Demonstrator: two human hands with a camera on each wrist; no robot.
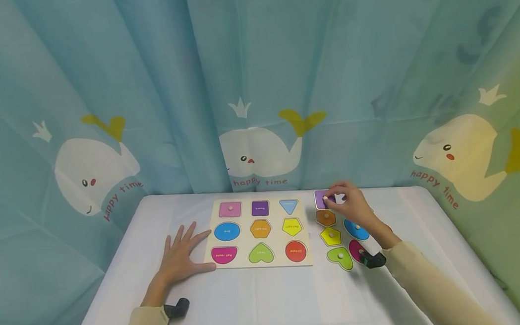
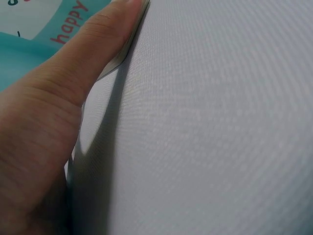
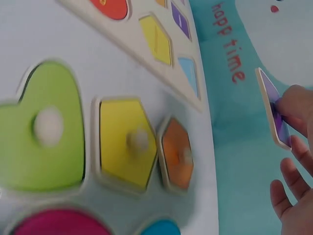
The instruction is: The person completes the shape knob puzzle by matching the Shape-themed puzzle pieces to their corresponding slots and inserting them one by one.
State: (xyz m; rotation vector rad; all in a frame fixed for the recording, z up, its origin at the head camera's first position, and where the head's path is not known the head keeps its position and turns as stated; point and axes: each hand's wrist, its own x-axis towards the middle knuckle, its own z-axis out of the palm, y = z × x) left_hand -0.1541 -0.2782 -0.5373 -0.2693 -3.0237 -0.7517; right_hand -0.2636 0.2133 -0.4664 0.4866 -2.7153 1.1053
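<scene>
My right hand [image 1: 352, 207] pinches a purple square puzzle piece [image 3: 275, 110] by its knob, holding it up off the table in the right wrist view. Left of it lies a white shape-puzzle board [image 1: 241, 222] with printed coloured shapes; a pink rectangle piece [image 1: 236, 212] with a knob sits at its far left corner. Fingers spread, my left hand [image 1: 180, 257] rests by the board's left side, its thumb and a finger at the edge. Below the right hand lie knobbed pieces: an orange hexagon [image 1: 322, 219], yellow pentagon [image 1: 329, 241] and green heart [image 1: 344, 261].
A blue oval piece [image 1: 353, 232] and a magenta half-round piece [image 1: 353, 246] lie partly under the right forearm. A white cloth [image 1: 259, 301] covers the table. Behind its far edge hangs a blue curtain [image 1: 172, 113] with whale prints.
</scene>
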